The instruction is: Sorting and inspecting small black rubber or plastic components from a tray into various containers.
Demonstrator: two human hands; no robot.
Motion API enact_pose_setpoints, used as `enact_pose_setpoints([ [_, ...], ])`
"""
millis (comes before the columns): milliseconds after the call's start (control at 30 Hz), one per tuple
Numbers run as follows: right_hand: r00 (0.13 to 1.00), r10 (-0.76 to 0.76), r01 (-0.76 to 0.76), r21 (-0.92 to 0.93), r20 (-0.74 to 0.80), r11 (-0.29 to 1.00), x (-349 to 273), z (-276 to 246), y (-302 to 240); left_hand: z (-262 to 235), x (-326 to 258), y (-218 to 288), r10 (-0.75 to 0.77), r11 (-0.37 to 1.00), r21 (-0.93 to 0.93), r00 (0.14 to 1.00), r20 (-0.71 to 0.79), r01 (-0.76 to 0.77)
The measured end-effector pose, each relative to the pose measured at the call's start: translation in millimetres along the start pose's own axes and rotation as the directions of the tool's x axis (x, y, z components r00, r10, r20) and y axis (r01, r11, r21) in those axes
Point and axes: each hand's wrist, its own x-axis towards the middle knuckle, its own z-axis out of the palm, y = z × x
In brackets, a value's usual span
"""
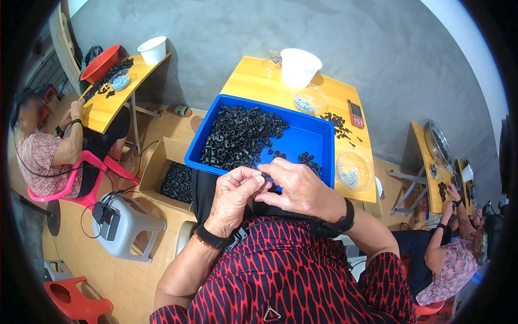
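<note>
Shirt [275, 264]: 6 o'clock. Left hand [237, 197] and right hand [295, 189] pinch black part [265, 176], obstructing the tray's [318, 135] near rim. From hands: bowl [366, 171] 3 o'clock, carton [152, 173] 9.

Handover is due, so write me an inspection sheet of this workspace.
Surface: yellow table, grey wall beyond it.
Job's things: blue tray holding black parts, with more parts loose on the table; clear bowls of small pale pieces.
Clutter: phone by the table's right edge; white tub at the far side.
Hands: left hand pinches a mostly hidden dark piece; right hand meets it, grip unclear.
Cables: black cables around a grey stool.
Surroundings: carton of black parts left of the tray; other people seated at tables on both sides.
</note>
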Motion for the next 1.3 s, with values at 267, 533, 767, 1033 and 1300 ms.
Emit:
enact_pose_setpoints([
  [267,0.996,0.077,-0.066,-0.223,0.042,0.972,4.7,2.8,-4.9,4.9,-4.2,3.2,0.024,0.998,0.063,1.0,-0.012,-0.023],
  [533,0.999,0.046,-0.043,-0.238,0.007,0.97,-1.8,6.6,-2.7,-4.6,-2.6,-5.2,0.029,0.99,0.137,1.0,-0.003,-0.028],
  [767,0.998,-0.049,0.034,-0.353,-0.035,0.935,-1.5,13.4,-6.3,2.2,-5.1,-5.1,0.172,0.958,0.239,0.984,-0.047,-0.156],
  [1033,1.0,-0.015,0.013,-0.329,-0.003,0.944,2.1,14.5,-4.7,5.8,-6.8,-2.9,0.213,0.96,0.204,0.974,-0.08,-0.193],
  [1300,0.991,0.132,-0.133,-0.034,-0.004,0.991,32.9,-18.9,59.7,-50.1,21.8,43.0,0.555,0.821,0.225,0.638,-0.534,-0.525],
])
